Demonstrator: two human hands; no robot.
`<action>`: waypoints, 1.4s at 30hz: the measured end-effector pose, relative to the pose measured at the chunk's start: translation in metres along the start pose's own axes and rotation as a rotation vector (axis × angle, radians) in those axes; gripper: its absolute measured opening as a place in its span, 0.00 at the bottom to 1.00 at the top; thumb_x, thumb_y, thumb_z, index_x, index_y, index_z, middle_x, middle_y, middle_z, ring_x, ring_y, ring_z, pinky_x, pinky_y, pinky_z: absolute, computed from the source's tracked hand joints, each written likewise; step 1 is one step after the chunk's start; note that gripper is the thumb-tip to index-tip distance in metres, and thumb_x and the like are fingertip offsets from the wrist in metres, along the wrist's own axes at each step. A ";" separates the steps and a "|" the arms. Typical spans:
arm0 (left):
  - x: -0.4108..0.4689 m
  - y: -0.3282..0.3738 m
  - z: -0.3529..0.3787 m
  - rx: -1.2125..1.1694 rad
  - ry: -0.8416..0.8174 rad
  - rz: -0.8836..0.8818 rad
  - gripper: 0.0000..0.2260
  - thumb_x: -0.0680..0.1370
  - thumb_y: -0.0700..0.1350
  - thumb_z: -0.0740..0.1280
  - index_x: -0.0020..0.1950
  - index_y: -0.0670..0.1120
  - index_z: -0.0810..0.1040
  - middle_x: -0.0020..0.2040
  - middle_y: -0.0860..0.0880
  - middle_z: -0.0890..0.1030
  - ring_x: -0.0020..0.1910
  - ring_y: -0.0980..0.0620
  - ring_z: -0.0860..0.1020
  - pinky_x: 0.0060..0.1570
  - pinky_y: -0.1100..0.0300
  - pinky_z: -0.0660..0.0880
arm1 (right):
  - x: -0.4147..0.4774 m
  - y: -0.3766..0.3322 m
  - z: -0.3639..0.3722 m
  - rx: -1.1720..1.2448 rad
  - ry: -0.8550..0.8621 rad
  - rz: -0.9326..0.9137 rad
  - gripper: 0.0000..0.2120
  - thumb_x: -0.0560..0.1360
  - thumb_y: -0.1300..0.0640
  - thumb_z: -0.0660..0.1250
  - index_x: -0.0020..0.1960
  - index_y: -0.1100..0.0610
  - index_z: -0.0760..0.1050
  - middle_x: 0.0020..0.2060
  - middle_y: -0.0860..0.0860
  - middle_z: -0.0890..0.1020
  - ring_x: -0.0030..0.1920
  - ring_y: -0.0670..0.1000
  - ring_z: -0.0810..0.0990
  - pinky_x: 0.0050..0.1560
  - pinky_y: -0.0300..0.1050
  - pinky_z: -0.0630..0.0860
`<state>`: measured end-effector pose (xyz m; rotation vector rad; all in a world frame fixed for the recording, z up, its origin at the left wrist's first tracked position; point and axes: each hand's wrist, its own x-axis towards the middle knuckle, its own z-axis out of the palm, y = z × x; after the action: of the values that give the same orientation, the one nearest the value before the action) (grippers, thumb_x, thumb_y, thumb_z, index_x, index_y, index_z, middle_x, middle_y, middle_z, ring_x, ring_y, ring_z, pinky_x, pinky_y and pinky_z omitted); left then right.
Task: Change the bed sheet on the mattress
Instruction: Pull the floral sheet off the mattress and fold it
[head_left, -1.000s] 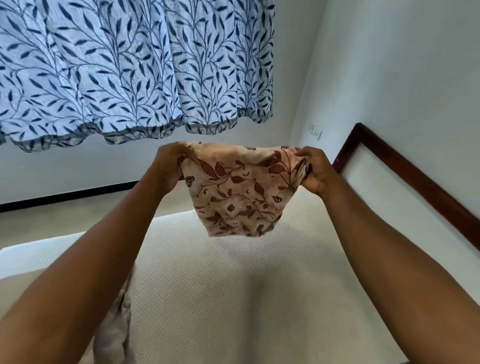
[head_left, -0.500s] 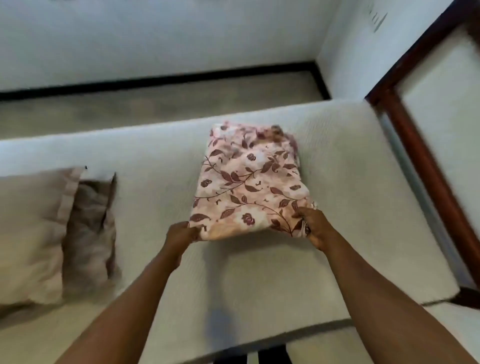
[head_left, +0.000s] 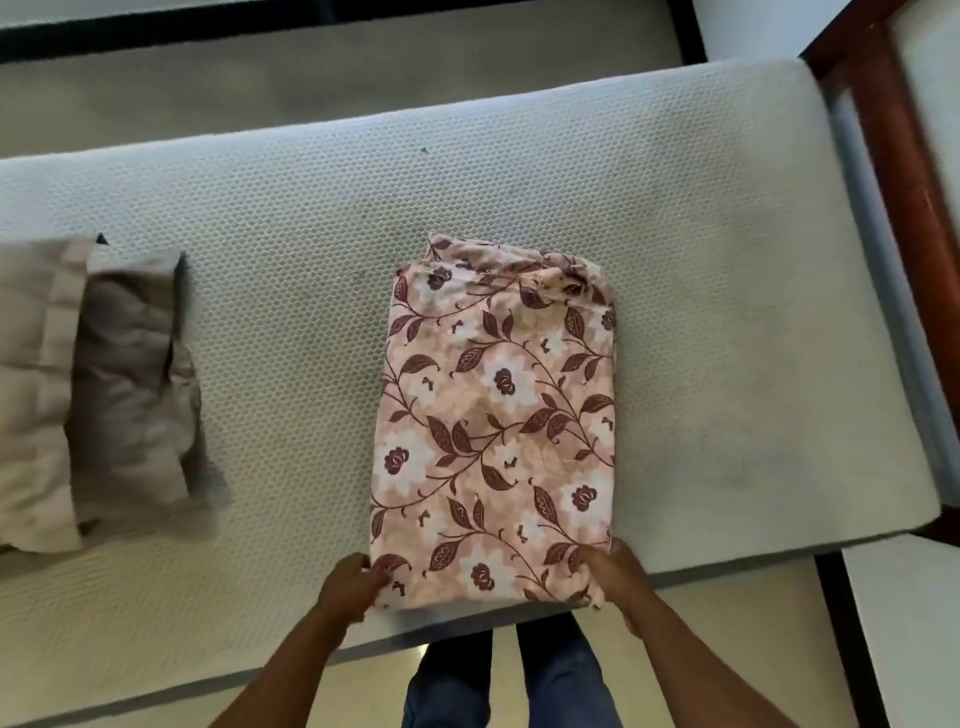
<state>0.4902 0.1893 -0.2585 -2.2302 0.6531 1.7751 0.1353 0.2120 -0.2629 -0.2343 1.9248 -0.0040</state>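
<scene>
Folded sheet (head_left: 493, 426) on bare mattress (head_left: 727, 312): soft, light, floppy. Left hand (head_left: 348, 587) and right hand (head_left: 618, 577) pinch near corners, probably top layer.

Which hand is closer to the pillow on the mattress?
Left. The left hand grips the folded sheet's near left corner, on the side toward the pillow; the right hand holds the opposite corner, farther away.

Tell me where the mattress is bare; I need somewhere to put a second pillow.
Bare: between the crumpled beige pillow and the folded floral pink sheet, and between that sheet and the wooden bed frame. The near edge is crowded.
</scene>
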 end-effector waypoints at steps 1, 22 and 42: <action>0.005 0.012 -0.002 0.032 0.012 0.026 0.20 0.67 0.52 0.74 0.54 0.43 0.79 0.51 0.43 0.84 0.47 0.45 0.82 0.46 0.52 0.82 | 0.007 -0.010 -0.002 -0.024 0.088 -0.023 0.32 0.59 0.43 0.72 0.58 0.58 0.80 0.47 0.54 0.86 0.46 0.57 0.85 0.43 0.48 0.82; 0.123 0.347 -0.085 0.323 0.675 0.858 0.05 0.74 0.42 0.69 0.42 0.42 0.83 0.39 0.45 0.82 0.41 0.49 0.79 0.42 0.62 0.69 | 0.118 -0.264 -0.078 -0.341 0.760 -0.796 0.10 0.76 0.51 0.70 0.52 0.56 0.81 0.49 0.55 0.85 0.50 0.60 0.83 0.47 0.50 0.76; 0.105 0.199 -0.015 -0.059 0.358 0.480 0.25 0.74 0.69 0.68 0.50 0.47 0.79 0.42 0.49 0.82 0.39 0.51 0.81 0.37 0.55 0.75 | 0.112 -0.180 -0.024 -0.027 0.366 -0.468 0.34 0.73 0.39 0.74 0.65 0.64 0.71 0.57 0.57 0.80 0.53 0.57 0.81 0.51 0.41 0.80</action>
<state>0.4286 -0.0131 -0.3351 -2.6236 1.3198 1.5954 0.1045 0.0145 -0.3370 -0.7398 2.1888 -0.3532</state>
